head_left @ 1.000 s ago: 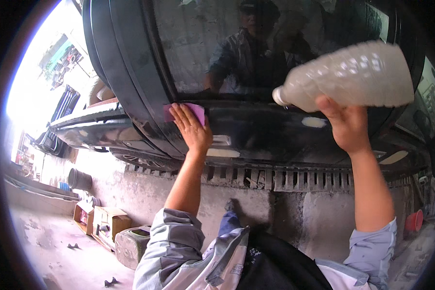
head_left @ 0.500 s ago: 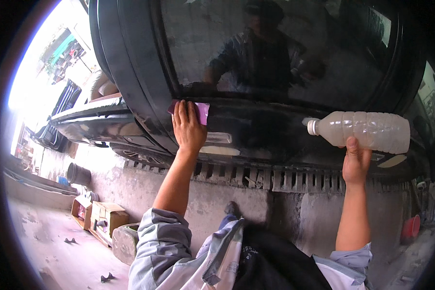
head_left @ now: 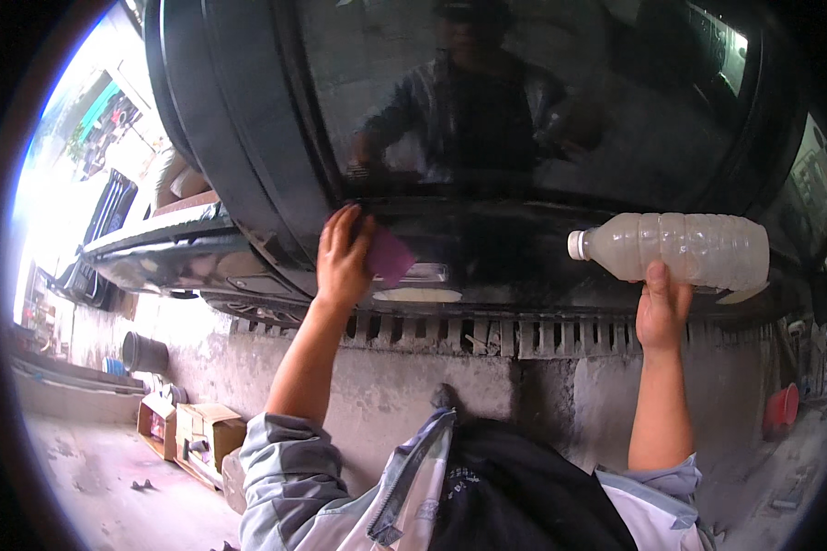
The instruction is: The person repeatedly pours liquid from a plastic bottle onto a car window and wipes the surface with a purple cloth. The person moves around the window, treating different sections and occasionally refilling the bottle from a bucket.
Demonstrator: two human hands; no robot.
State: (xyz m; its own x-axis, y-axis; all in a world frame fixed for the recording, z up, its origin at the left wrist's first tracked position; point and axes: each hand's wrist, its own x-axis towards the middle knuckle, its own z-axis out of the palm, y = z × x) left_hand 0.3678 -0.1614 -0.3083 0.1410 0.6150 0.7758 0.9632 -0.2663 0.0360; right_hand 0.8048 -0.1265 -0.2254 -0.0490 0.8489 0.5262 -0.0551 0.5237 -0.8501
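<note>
My left hand (head_left: 343, 262) is pressed to the black car door (head_left: 515, 248) just under the window, near the door's left edge. Under its fingers is a purple sheet of sandpaper (head_left: 391, 256), whose free part sticks out to the right above the door handle (head_left: 423, 272). Over at the right, my right hand (head_left: 662, 308) grips a clear plastic bottle (head_left: 680, 246) from below. The bottle lies sideways with its white cap (head_left: 575, 245) toward the left, and cloudy whitish liquid fills it. My right fingers are mostly hidden behind the bottle.
A slotted drain grate (head_left: 432, 332) runs along the floor below the car. Cardboard boxes (head_left: 209, 427) and a dark bucket (head_left: 144, 352) stand at the left. A red bucket (head_left: 781, 404) is at the far right. The dark window (head_left: 524, 101) mirrors a person.
My left hand has shifted slightly left and down, and the sandpaper's free part now angles down to the right. The bottle sits a little further left in the picture, roughly level.
</note>
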